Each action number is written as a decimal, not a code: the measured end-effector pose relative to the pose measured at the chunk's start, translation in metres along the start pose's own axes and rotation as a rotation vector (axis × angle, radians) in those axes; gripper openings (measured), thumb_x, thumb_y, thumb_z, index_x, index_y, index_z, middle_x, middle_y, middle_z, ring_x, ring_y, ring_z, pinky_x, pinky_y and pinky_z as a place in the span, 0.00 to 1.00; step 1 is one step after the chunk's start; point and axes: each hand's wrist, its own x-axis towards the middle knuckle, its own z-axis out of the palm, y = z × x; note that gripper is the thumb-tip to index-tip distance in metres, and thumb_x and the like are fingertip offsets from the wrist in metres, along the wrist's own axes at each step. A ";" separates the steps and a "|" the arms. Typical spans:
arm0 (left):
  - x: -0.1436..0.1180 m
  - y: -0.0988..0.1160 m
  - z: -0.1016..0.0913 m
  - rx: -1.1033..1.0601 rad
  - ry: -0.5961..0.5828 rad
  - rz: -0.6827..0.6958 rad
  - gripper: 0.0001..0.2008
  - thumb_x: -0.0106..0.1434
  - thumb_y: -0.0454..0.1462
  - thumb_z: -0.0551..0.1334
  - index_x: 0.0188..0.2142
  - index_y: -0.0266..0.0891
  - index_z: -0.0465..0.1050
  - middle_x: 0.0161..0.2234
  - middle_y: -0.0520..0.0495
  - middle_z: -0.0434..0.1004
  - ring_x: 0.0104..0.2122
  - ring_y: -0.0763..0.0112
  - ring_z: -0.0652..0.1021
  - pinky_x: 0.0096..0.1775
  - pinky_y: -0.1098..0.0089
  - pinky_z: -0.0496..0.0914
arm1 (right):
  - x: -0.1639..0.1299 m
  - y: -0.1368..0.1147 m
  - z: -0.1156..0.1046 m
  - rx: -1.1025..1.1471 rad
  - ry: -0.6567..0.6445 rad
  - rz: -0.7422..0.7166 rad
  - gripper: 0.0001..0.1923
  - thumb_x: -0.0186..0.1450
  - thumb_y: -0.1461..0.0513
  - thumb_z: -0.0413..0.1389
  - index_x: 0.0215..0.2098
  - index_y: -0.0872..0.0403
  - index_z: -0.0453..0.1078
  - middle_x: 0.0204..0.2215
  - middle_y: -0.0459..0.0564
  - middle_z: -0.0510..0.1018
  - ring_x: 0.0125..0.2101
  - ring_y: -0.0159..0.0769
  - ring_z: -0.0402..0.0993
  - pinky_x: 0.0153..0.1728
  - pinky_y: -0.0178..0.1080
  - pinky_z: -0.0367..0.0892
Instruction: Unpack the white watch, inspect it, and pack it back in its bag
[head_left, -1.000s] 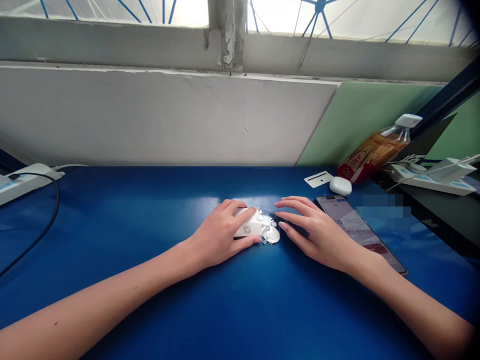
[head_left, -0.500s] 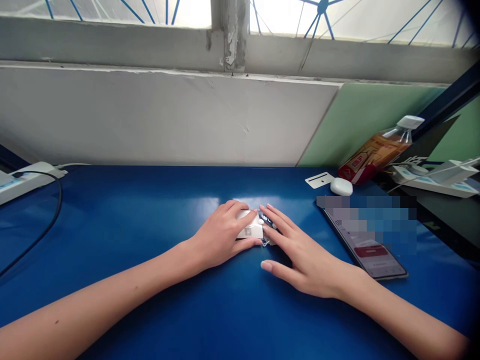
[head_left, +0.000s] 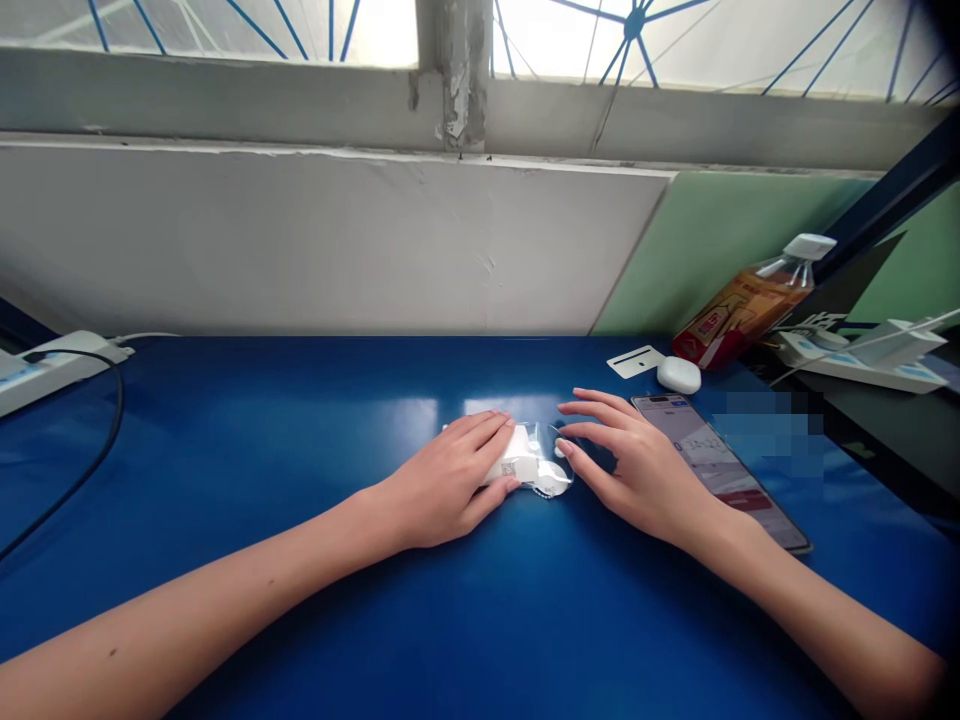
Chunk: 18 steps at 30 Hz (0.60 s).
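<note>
Left power strip (head_left: 64, 368): set far to the left of both hands, white, with a pale lead trailing from its end.
Black cable (head_left: 114, 425): curved down from that strip, well apart from the left hand.
Left hand (head_left: 450, 480): laid palm down, its fingers pressed together over the white packet, its thumb set along the near edge; the packet is held between them.
White packet (head_left: 517, 455): partly covered by the left hand, placed between the two hands on the blue bench (head_left: 300, 640); a small printed code is shown near the left thumb.
Clear wrapping (head_left: 546, 438): extended from the packet towards the right hand, with a round white piece (head_left: 553, 480) seen at its near side.
Right hand (head_left: 626, 460): fingers spread and curved, tips brought to the wrapping's right edge; whether it is pinched there cannot be told.
White card (head_left: 635, 361): laid flat beyond the right hand.
White case (head_left: 679, 374): placed just right of the card, rounded.
Phone (head_left: 739, 478): laid face up, just right of the right hand, its screen lit.
Bottle (head_left: 750, 305): tilted, beyond the right hand, white-capped.
Right power strip (head_left: 862, 362): set farthest right of the hands.
</note>
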 end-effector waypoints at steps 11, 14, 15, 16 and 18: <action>-0.001 0.003 0.003 0.110 -0.066 -0.084 0.26 0.72 0.47 0.47 0.65 0.36 0.54 0.64 0.35 0.57 0.64 0.48 0.57 0.60 0.47 0.55 | -0.004 -0.013 0.001 0.123 -0.139 -0.108 0.19 0.66 0.60 0.55 0.55 0.57 0.69 0.52 0.58 0.76 0.56 0.48 0.67 0.54 0.49 0.70; -0.001 0.003 0.003 0.104 -0.060 -0.072 0.27 0.72 0.47 0.47 0.64 0.34 0.53 0.64 0.35 0.58 0.65 0.50 0.56 0.61 0.49 0.54 | -0.005 -0.014 0.003 0.108 -0.116 -0.179 0.18 0.67 0.62 0.53 0.55 0.56 0.69 0.50 0.57 0.78 0.56 0.48 0.68 0.52 0.50 0.71; -0.001 0.003 0.003 0.105 -0.059 -0.071 0.27 0.72 0.47 0.46 0.64 0.33 0.53 0.64 0.34 0.58 0.65 0.50 0.56 0.61 0.49 0.54 | -0.005 -0.014 0.004 0.111 -0.110 -0.196 0.18 0.67 0.63 0.53 0.55 0.55 0.70 0.49 0.56 0.78 0.56 0.48 0.68 0.52 0.50 0.71; 0.000 0.002 0.003 0.107 -0.061 -0.070 0.28 0.72 0.47 0.46 0.64 0.32 0.53 0.64 0.34 0.57 0.65 0.50 0.56 0.61 0.50 0.53 | -0.005 -0.014 0.005 0.116 -0.102 -0.207 0.17 0.67 0.63 0.53 0.55 0.54 0.70 0.49 0.56 0.79 0.56 0.48 0.69 0.51 0.50 0.72; 0.000 0.003 0.002 0.113 -0.067 -0.067 0.27 0.72 0.47 0.46 0.64 0.33 0.53 0.64 0.34 0.57 0.65 0.51 0.56 0.61 0.50 0.53 | -0.005 -0.016 0.006 0.119 -0.087 -0.215 0.17 0.68 0.63 0.52 0.54 0.53 0.70 0.49 0.55 0.79 0.55 0.47 0.69 0.51 0.50 0.72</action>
